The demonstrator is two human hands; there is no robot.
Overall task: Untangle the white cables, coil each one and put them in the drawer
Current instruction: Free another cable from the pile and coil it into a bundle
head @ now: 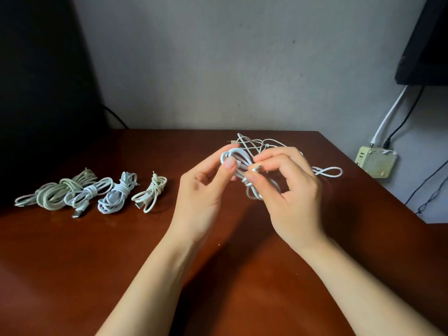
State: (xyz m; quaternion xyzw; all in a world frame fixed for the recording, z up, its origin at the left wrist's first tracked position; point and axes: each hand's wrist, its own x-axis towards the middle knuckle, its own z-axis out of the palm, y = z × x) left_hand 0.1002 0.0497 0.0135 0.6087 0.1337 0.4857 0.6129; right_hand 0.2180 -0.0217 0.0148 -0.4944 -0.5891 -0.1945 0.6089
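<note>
Coiling in hand: the left fingers (230, 163) are clamped, thumb against forefinger, on the top loops of a half-wound white cable (234, 155); the right fingers (252, 177) are pinched on its metal-tipped plug (257, 168) at the bundle's waist.
Hands: left hand (206, 187) and right hand (291, 190) are raised above the desk (121, 251), close together, with the bundle between them.
Step, as I judge it: wrapping the tail round the middle to lock the coil.
Handling: light, limp and smooth. The loops will likely spring open if the pinch slackens, so hold it at the waist where the strands cross, and steer the tail by the stiff plug instead of the soft cord.
Risk: pulling the tail hard could kink the cord at the plug's neck.
Behind the hands: a loose tangle (257, 143) of thin white cables lies on the desk, with one loop (332, 171) trailing to the right; it is not yet sorted.
Far left: four coiled bundles (58, 192) (89, 192) (118, 192) (151, 191) lie in a row on the desk, each tied round its middle.
Drawer: not in view.
Right edge: a pale charger block (374, 162) hangs on the wall, with leads plugged in.
</note>
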